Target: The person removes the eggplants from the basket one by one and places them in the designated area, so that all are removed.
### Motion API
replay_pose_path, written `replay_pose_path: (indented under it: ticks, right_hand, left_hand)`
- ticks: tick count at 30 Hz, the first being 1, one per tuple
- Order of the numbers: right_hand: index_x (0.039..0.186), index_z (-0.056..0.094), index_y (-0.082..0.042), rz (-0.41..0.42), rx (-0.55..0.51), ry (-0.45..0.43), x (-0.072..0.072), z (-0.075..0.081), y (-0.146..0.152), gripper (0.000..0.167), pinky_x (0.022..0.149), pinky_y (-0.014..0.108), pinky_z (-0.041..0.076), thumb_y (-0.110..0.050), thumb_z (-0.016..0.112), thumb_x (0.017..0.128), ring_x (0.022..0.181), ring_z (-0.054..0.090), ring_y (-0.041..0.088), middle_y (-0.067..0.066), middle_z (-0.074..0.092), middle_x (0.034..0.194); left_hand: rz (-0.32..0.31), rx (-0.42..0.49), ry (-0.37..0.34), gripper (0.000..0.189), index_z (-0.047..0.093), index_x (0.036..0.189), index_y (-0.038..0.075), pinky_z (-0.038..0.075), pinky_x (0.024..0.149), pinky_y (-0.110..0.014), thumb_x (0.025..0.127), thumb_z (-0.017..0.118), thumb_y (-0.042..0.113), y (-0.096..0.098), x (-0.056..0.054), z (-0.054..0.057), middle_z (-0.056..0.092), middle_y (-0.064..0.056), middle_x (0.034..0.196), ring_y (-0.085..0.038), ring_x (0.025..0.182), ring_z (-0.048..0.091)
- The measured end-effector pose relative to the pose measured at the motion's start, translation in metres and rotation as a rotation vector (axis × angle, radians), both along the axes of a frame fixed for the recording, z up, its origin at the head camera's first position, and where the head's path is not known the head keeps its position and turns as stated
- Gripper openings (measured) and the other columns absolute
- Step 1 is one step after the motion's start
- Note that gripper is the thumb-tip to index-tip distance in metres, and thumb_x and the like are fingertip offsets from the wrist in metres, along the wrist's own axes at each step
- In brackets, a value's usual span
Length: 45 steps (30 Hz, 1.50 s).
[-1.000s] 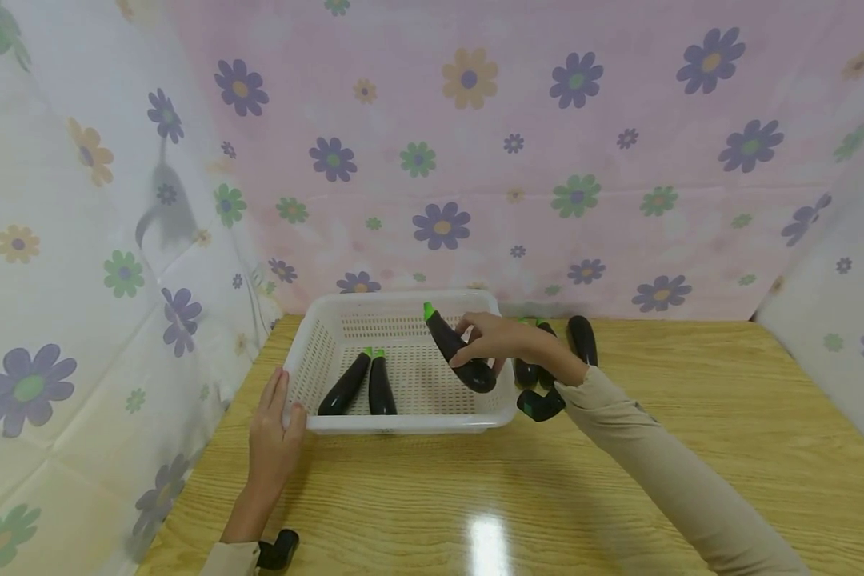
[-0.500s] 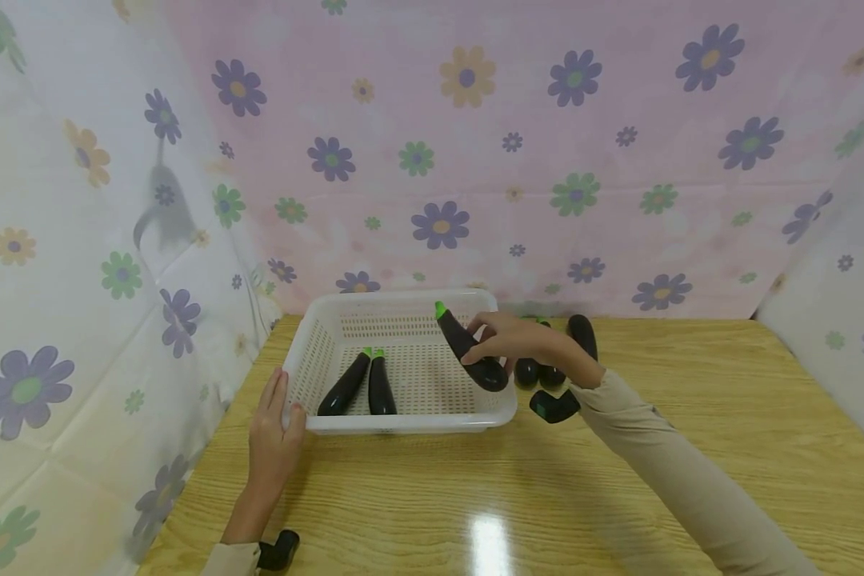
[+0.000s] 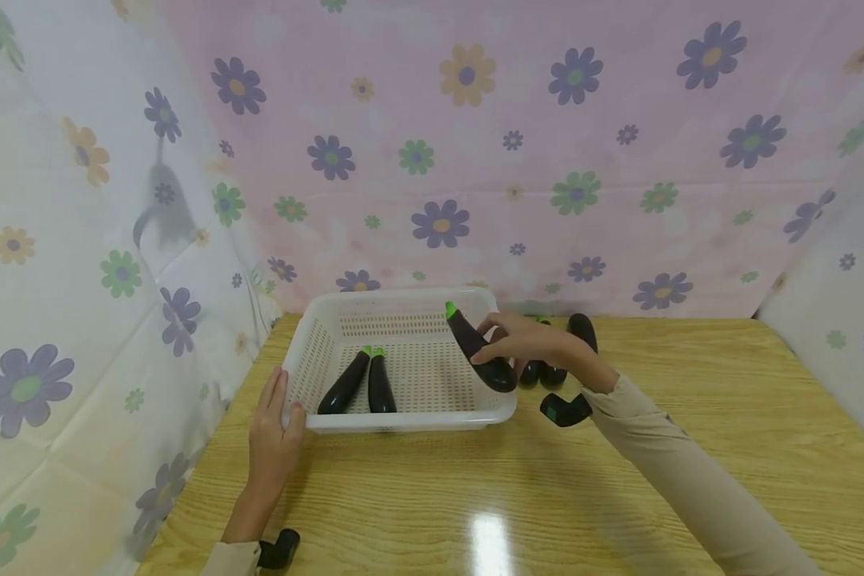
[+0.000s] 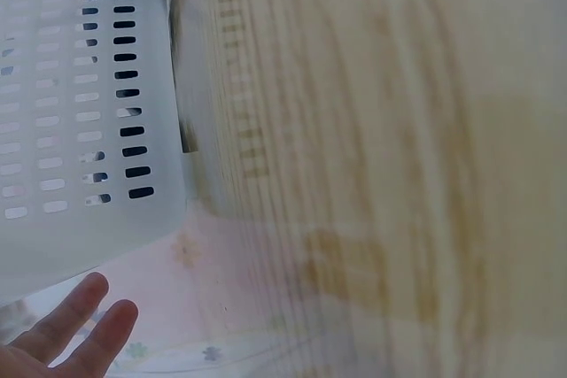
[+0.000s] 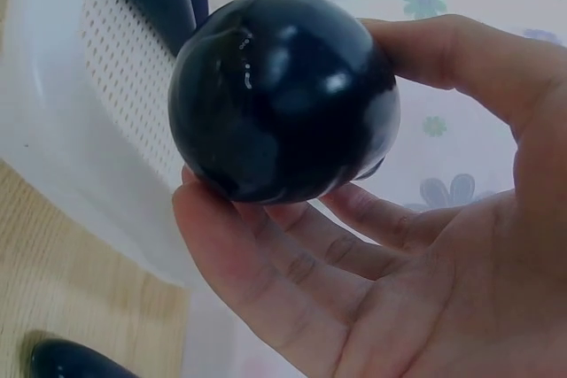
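A dark purple eggplant [image 3: 499, 374] with a bright green stem is held by my right hand [image 3: 529, 340], thumb on one side and fingers on the other. It is tilted over the right end of a white perforated basket [image 3: 403, 421], its rounded end close to the right rim. In the right wrist view that glossy end of the eggplant [image 5: 283, 99] faces the camera. My left hand [image 3: 274, 440] rests at the basket's front left corner with straight fingers. Two more eggplants, one slanted [image 3: 346, 388] and one nearly straight [image 3: 382, 388], lie inside on the left.
Right of the basket, on the wooden table [image 3: 432, 496], lie further eggplants: two side by side [image 3: 553, 376], partly behind my right hand, and one farther right [image 3: 582, 326]. Flower-patterned cloth [image 3: 475, 160] walls the table's back and sides.
My right hand has moved a little to the right with the eggplant, from over the basket's right half toward its right rim. My left hand has stayed at the corner.
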State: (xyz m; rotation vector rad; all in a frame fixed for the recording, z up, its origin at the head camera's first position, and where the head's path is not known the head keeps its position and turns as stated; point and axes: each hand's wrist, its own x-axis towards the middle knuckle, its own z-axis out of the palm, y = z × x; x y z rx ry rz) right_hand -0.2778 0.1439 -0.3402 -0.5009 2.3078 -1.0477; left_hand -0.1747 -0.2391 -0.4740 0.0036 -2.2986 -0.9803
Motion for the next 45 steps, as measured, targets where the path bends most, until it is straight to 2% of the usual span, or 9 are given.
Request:
replay_pose_path:
  ticks: [4, 7, 15, 22, 25, 29, 36, 41, 45]
  right_hand:
    - [0.145, 0.044, 0.0, -0.014, -0.012, -0.004, 0.0, -0.002, 0.006, 0.063, 0.074, 0.04, 0.059, -0.033, 0.069, 0.097, 0.085, 0.07, 0.029, 0.024, 0.062, 0.13]
    - [0.146, 0.043, 0.002, -0.014, -0.029, -0.005, -0.001, -0.004, 0.011, 0.065, 0.074, 0.039, 0.059, -0.033, 0.069, 0.097, 0.084, 0.07, 0.028, 0.023, 0.064, 0.127]
    - [0.149, 0.041, 0.006, -0.039, -0.041, -0.009, -0.002, -0.008, 0.025, 0.071, 0.073, 0.039, 0.06, -0.034, 0.069, 0.096, 0.102, 0.069, 0.028, 0.026, 0.06, 0.132]
    - [0.153, 0.037, 0.005, -0.063, -0.042, -0.008, 0.003, -0.007, 0.04, 0.076, 0.073, 0.039, 0.06, -0.035, 0.069, 0.096, 0.106, 0.064, 0.03, 0.029, 0.053, 0.141]
    - [0.153, 0.036, 0.006, -0.069, -0.03, 0.017, 0.004, -0.006, 0.047, 0.077, 0.073, 0.041, 0.06, -0.035, 0.068, 0.096, 0.099, 0.066, 0.03, 0.032, 0.048, 0.147]
    - [0.153, 0.036, 0.006, -0.081, -0.015, 0.045, 0.004, -0.006, 0.057, 0.077, 0.072, 0.041, 0.059, -0.036, 0.067, 0.097, 0.085, 0.066, 0.027, 0.032, 0.047, 0.144]
    - [0.155, 0.035, 0.005, -0.116, -0.04, 0.022, 0.004, -0.009, 0.071, 0.077, 0.073, 0.044, 0.06, -0.034, 0.069, 0.097, 0.095, 0.06, 0.026, 0.032, 0.046, 0.15]
    - [0.156, 0.03, 0.006, -0.128, -0.05, 0.002, 0.005, -0.009, 0.081, 0.081, 0.071, 0.041, 0.06, -0.034, 0.068, 0.097, 0.079, 0.056, 0.023, 0.036, 0.039, 0.153]
    - [0.157, 0.029, 0.006, -0.14, -0.051, 0.004, 0.007, -0.009, 0.088, 0.081, 0.068, 0.04, 0.059, -0.035, 0.067, 0.097, 0.069, 0.057, 0.022, 0.035, 0.042, 0.149]
  left_hand:
    - [-0.002, -0.004, 0.007, 0.056, 0.047, 0.15, -0.009, 0.043, 0.104, -0.061, 0.096, 0.053, 0.006, 0.0, -0.001, 0.0, 0.045, -0.023, 0.158, -0.046, 0.14, 0.049]
    - [0.004, -0.006, 0.005, 0.056, 0.047, 0.15, -0.009, 0.043, 0.104, -0.059, 0.096, 0.052, 0.006, 0.0, -0.001, 0.0, 0.045, -0.023, 0.158, -0.046, 0.14, 0.049]
    - [0.001, -0.008, -0.01, 0.056, 0.046, 0.15, -0.01, 0.042, 0.106, -0.06, 0.098, 0.051, 0.007, 0.0, -0.002, 0.0, 0.044, -0.023, 0.159, -0.045, 0.141, 0.048]
    - [-0.006, 0.0, -0.007, 0.055, 0.046, 0.15, -0.01, 0.041, 0.107, -0.062, 0.098, 0.051, 0.007, 0.0, -0.002, -0.001, 0.044, -0.024, 0.159, -0.047, 0.142, 0.045]
    - [-0.003, 0.004, -0.015, 0.055, 0.046, 0.15, -0.01, 0.04, 0.108, -0.062, 0.098, 0.051, 0.007, 0.0, -0.001, 0.0, 0.044, -0.023, 0.16, -0.046, 0.143, 0.045]
    - [-0.01, 0.01, -0.021, 0.056, 0.045, 0.151, -0.009, 0.04, 0.107, -0.064, 0.098, 0.051, 0.007, 0.0, 0.0, 0.0, 0.043, -0.023, 0.16, -0.046, 0.143, 0.044]
    - [-0.023, 0.021, -0.022, 0.056, 0.044, 0.152, -0.009, 0.042, 0.103, -0.066, 0.099, 0.051, 0.006, 0.0, 0.001, 0.001, 0.041, -0.025, 0.16, -0.049, 0.143, 0.044]
    - [-0.024, 0.029, -0.023, 0.056, 0.044, 0.152, -0.009, 0.039, 0.105, -0.067, 0.098, 0.051, 0.006, 0.001, 0.002, 0.002, 0.041, -0.025, 0.16, -0.049, 0.144, 0.042]
    - [-0.025, 0.032, -0.032, 0.055, 0.044, 0.152, -0.01, 0.038, 0.106, -0.067, 0.099, 0.051, 0.007, 0.001, 0.002, 0.002, 0.041, -0.025, 0.16, -0.049, 0.145, 0.041]
